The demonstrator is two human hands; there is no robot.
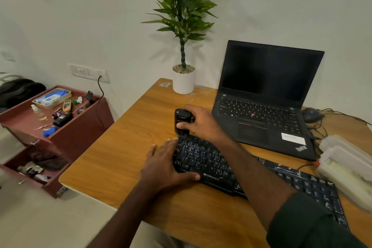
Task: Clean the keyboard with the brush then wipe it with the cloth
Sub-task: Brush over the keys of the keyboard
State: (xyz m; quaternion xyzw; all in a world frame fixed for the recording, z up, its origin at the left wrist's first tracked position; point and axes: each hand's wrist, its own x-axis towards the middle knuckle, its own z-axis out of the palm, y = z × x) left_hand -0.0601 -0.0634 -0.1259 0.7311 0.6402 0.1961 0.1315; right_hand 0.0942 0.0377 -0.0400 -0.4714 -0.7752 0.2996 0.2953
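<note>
**Keyboard held at its left end, brush at the top corner**

Keyboard (241, 175), black with a Zebronics mark on its front edge, lies slanted across the wooden desk (124, 147), its left end toward the desk's middle and its right end running off toward the lower right. The left hand (167, 165) lies flat over the keyboard's left end, fingers straight and close together along the side edge, thumb stretched along the front edge near the brand mark. The right hand (201, 123) is curled round a black brush (182, 124) with a chunky upright body, thumb pressed on its front; the brush stands at the keyboard's far left corner, its lower end meeting the top row of keys. Whether bristles touch the keys cannot be told, since that part is dark and blurred. The right forearm crosses over the middle of the keyboard, in a dark green sleeve (306, 221).

Just behind the keyboard sits an open black laptop (267, 94), screen dark. A dark mouse (312, 115) rests to its right among black cables. Pale plastic cases (346, 169) lie at the desk's right edge, beside the keyboard's right end. A potted plant (183, 78) in a white pot stands at the desk's back, left of the laptop. Left of the desk, a reddish-brown drawer unit (80, 127) carries a tray and small clutter.
</note>
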